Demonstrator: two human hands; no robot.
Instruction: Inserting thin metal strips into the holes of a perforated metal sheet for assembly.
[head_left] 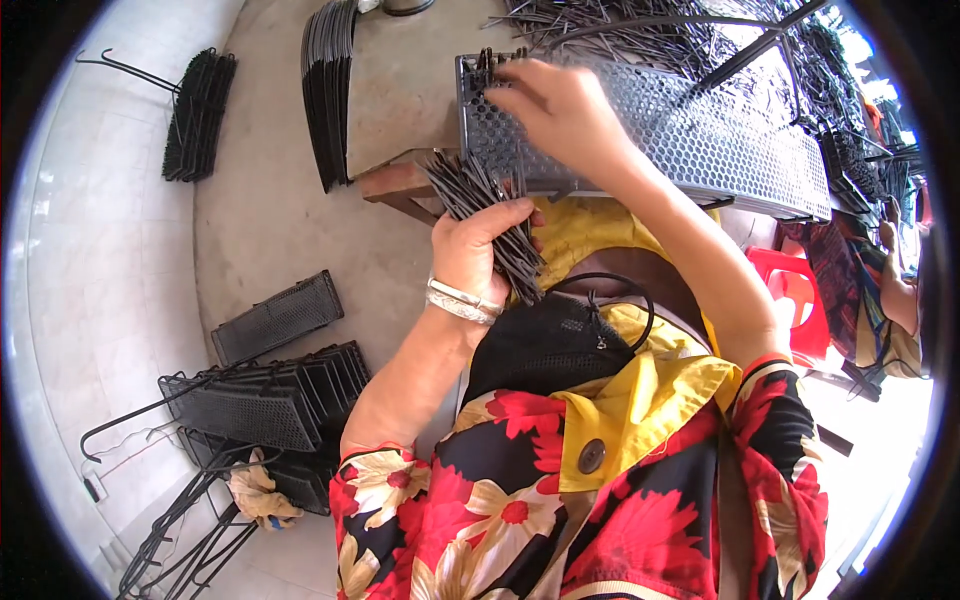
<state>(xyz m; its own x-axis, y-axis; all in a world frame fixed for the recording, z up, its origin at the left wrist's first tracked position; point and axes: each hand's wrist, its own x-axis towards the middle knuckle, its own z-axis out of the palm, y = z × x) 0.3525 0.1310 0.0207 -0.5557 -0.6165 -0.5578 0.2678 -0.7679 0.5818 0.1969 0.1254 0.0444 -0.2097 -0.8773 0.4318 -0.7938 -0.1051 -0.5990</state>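
My left hand (pixel 476 240) is wrapped round a thick bundle of thin dark rods (pixel 490 215), whose ends stick out above and below the fist. A long grey perforated tray (pixel 680 120), full of round holes, lies across the bench in front of me. Over the tray's left end is my right hand (pixel 560 105), thumb and fingers pinched near a few dark rods (pixel 487 65) standing in the holes there. Whatever lies between those fingertips is too small to make out. The left fist is just below the tray's near left corner.
Loose dark rods (pixel 640 30) are heaped behind the tray, under a black metal frame (pixel 750 55). Curved dark strips (pixel 333 95) are stacked at the left. Black mesh racks (pixel 270 400) stand on the floor at lower left. A red stool (pixel 795 295) and another person (pixel 890 290) are at right.
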